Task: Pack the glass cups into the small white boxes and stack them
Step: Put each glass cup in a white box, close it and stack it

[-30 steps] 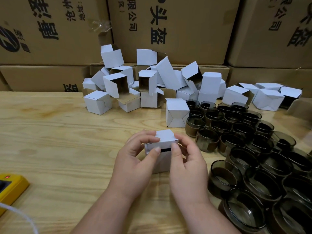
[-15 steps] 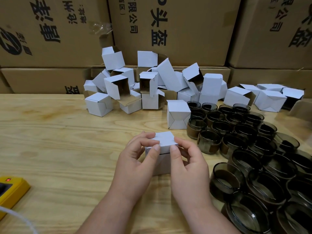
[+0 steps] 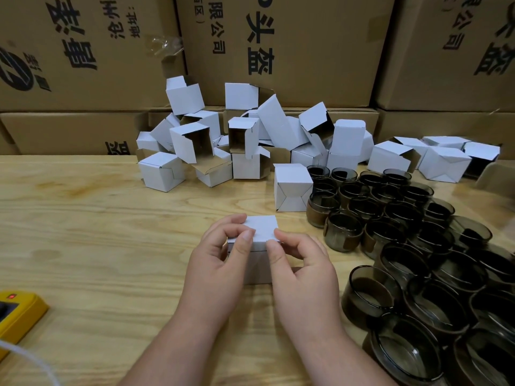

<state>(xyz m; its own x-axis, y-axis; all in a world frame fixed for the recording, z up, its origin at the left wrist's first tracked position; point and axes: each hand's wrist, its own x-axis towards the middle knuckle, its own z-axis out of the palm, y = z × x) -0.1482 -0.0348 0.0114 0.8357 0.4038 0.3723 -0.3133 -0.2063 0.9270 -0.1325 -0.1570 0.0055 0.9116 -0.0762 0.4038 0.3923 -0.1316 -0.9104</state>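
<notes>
A small white box (image 3: 262,229) stands on the wooden table (image 3: 83,232) at the centre, its top flap down flat. My left hand (image 3: 220,263) grips its left side, thumb and fingers curled over the lid's edge. My right hand (image 3: 301,268) grips its right side, thumb pressing the lid's front corner. Whatever is inside the box is hidden. Several dark smoked glass cups (image 3: 404,232) crowd the table to the right. A closed white box (image 3: 292,188) stands just behind, beside the cups.
A heap of white boxes (image 3: 237,140), several with open flaps, lies along the table's back; more white boxes (image 3: 434,157) sit at the back right. Large printed brown cartons (image 3: 292,45) form a wall behind. A yellow device (image 3: 16,313) with a white cable sits at the left front.
The lid of the box in my hands has gone from slightly ajar, with a dark gap showing, to fully down. Both hands stay on the box.
</notes>
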